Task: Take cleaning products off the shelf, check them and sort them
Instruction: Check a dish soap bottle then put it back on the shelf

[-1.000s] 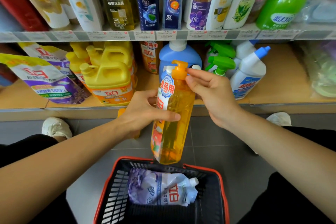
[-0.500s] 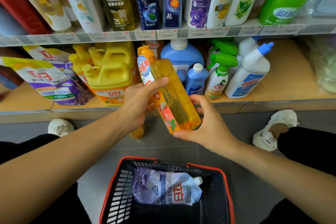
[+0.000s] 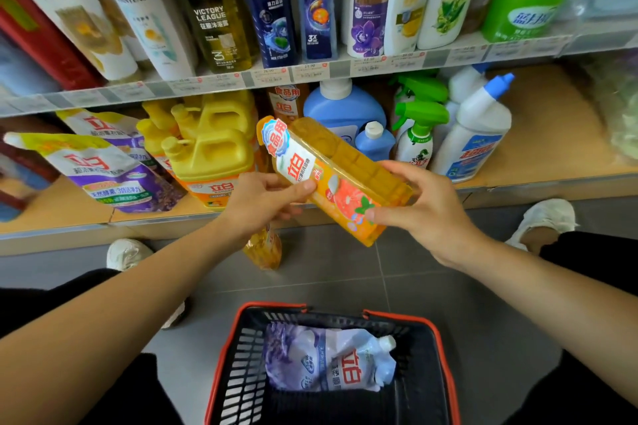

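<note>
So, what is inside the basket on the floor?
A purple-white pouch lies in the basket. What is under the pouch, and the basket's near end, cannot be seen.

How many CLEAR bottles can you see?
2, on the upper shelf: one CLEAR bottle beside the adidas bottle, the other beside the LUX bottle. More may hide behind.

Bright, even, diffuse light; shadows soft. Ctr frame above basket (image 3: 272, 306) sharp. Wide-angle bowing; corners far above basket blurred, esp. upper right.
</note>
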`<state>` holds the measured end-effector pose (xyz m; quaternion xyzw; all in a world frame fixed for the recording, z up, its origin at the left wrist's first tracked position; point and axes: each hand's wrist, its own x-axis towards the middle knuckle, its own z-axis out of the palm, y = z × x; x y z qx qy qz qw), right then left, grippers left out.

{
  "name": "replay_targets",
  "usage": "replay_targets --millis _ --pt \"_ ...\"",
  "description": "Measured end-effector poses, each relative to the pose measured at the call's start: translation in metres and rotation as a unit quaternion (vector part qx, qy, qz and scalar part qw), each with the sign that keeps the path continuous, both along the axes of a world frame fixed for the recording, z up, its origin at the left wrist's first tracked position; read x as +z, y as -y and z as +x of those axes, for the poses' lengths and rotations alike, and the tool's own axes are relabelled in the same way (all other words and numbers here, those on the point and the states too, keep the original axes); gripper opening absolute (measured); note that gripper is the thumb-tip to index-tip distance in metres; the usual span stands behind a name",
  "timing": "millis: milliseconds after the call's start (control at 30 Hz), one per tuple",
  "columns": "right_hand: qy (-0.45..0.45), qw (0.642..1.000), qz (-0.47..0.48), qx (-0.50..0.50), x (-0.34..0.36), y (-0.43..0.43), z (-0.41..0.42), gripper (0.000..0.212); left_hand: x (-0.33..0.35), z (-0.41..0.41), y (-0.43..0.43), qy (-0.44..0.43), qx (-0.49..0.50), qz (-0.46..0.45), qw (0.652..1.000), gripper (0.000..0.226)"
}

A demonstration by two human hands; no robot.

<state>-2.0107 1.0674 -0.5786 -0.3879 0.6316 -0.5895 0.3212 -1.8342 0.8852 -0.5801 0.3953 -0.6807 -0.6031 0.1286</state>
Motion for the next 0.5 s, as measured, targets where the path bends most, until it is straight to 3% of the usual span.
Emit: replay_targets --millis 133,233,300,367,500 --pt "0.046 0.999 0.001 -0.017 0.002 0.001 -0.012 0.05 0.003 0.007 0.004 0.055 0.003 -0.214 0.975 0.053" --pt "0.057 0.998 0.012 -0.033 0.005 0.003 -0.021 0.056 0.009 0.01 0.011 0.017 -0.002 -0.473 0.881 0.057" --pt "0.047 0.998 0.02 -0.03 0.009 0.003 -0.024 0.054 0.015 0.007 0.012 -0.015 -0.069 -0.57 0.819 0.063" --pt "0.025 0.999 0.024 -0.014 0.013 0.002 -0.024 0.051 0.016 0.003 0.008 -0.005 -0.155 -0.555 0.817 0.083" --pt "-0.022 0.998 0.041 0.034 0.016 0.0 -0.011 0.048 0.006 -0.003 -0.011 0.029 -0.284 -0.371 0.884 0.097"
